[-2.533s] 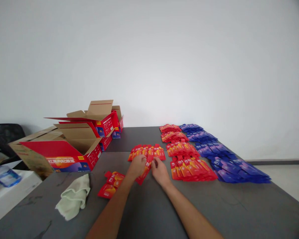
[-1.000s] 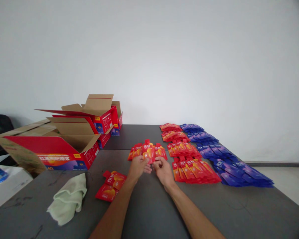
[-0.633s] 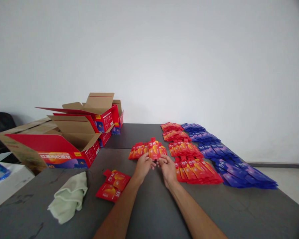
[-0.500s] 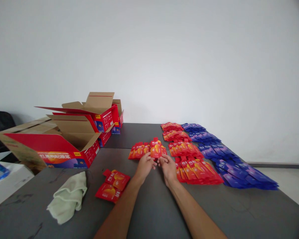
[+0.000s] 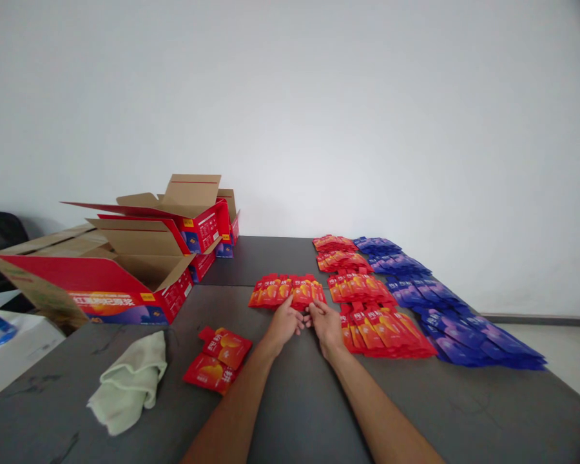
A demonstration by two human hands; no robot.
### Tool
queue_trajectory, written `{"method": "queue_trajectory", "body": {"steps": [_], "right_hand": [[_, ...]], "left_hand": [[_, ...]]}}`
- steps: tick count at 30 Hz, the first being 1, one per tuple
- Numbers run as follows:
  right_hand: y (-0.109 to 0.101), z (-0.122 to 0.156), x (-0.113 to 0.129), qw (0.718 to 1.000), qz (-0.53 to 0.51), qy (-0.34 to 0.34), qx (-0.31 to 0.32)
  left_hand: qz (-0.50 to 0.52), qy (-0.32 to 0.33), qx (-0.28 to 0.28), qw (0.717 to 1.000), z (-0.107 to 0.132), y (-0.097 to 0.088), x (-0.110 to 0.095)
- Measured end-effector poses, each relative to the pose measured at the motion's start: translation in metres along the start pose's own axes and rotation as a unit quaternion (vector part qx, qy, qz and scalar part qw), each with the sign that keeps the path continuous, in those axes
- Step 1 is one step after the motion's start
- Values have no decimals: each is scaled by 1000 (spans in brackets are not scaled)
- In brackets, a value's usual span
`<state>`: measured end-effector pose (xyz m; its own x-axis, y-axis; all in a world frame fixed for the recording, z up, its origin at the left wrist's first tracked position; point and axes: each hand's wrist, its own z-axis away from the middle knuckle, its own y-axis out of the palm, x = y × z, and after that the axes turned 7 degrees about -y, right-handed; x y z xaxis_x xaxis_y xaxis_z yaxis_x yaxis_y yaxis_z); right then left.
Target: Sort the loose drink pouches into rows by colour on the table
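A short row of overlapping red pouches (image 5: 269,291) with orange fruit prints lies in the middle of the dark table. At its right part, one red pouch (image 5: 301,291) lies almost flat among the others. My left hand (image 5: 286,324) pinches this pouch at its lower left corner, the index finger stretched along its edge. On the lower right corner, my right hand (image 5: 323,323) is closed with thumb and fingers. The fingertips partly hide the pouch's bottom edge. Left of my left forearm lie a few loose red pouches (image 5: 228,348).
Stacked red pouches (image 5: 386,332) form several rows on the right, beside rows of blue pouches (image 5: 468,335). Open cardboard boxes (image 5: 120,303) stand at the left, their flaps spreading outward. A pale green cloth (image 5: 130,383) lies crumpled at the front left.
The red pouch between my hands was tilted up above the row; now it is lowered onto the other pouches. Both hands have stayed at its lower edge.
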<state>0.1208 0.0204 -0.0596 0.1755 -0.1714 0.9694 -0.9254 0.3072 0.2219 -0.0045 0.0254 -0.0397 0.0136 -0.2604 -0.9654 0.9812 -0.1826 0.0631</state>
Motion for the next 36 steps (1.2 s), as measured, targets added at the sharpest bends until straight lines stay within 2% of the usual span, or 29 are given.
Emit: {"method": "queue_trajectory", "body": {"steps": [7,9,11,14,17,20,22,26,28,36], "right_hand": [[1,2,2,996,79,-22,27],[3,6,5,993,106,-33,32],[6,10,9,991,122,-42,40],[11,19,13,988,131,-56,67],[14,27,17,981,152,-70,94],[15,34,21,971,185,-96,120],[16,39,24,962,204,-116,137],[16,47,31,947,236,-145,165],[15,48,33,939,252,-159,173],[7,41,30,915,323,-163,179]], "left_hand": [[-43,1,-15,999,2,-1,0],[-99,12,-32,995,7,-3,-2],[-193,43,-68,978,14,-6,-6],[-371,82,-155,912,30,-13,-15],[-514,59,-239,822,51,-21,-23],[-584,18,-315,748,71,-31,-22],[-594,-16,-346,726,81,-39,-16],[-572,-100,-344,738,89,-46,0],[-577,-111,-331,739,87,-42,6],[-615,-32,-279,737,83,0,15]]}}
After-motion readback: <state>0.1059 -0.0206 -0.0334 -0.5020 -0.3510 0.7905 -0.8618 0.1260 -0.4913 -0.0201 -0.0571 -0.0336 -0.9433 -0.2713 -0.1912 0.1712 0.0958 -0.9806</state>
